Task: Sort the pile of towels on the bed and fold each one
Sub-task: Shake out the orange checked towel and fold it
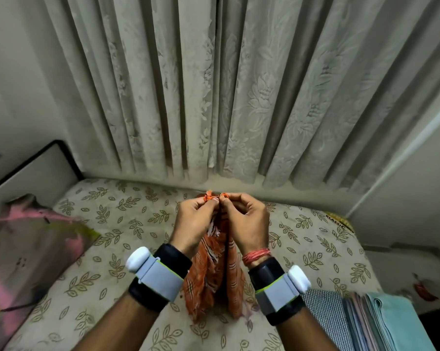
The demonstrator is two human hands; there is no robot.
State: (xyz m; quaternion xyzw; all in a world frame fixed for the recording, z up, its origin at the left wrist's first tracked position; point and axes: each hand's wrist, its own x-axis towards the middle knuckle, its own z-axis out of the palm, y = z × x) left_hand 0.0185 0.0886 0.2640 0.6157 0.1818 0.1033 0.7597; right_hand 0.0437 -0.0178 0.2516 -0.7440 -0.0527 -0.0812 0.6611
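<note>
Both hands are up over the bed (107,224): your left hand (192,225) and right hand (250,224) each pinch a top corner of the orange checked towel (208,279), fingers (210,204) clamped on it, corners touching. It hangs down between your wrists. Folded towels (383,323) sit stacked near right.

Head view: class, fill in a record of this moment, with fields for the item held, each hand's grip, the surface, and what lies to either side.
Item held: orange checked towel, hanging down
Left grip: left hand pinches the towel's top edge
Right grip: right hand pinches the same edge, beside the left
Surface: bed with leaf-print sheet
Right side: stack of folded towels
Left side: pink crumpled cloth
</note>
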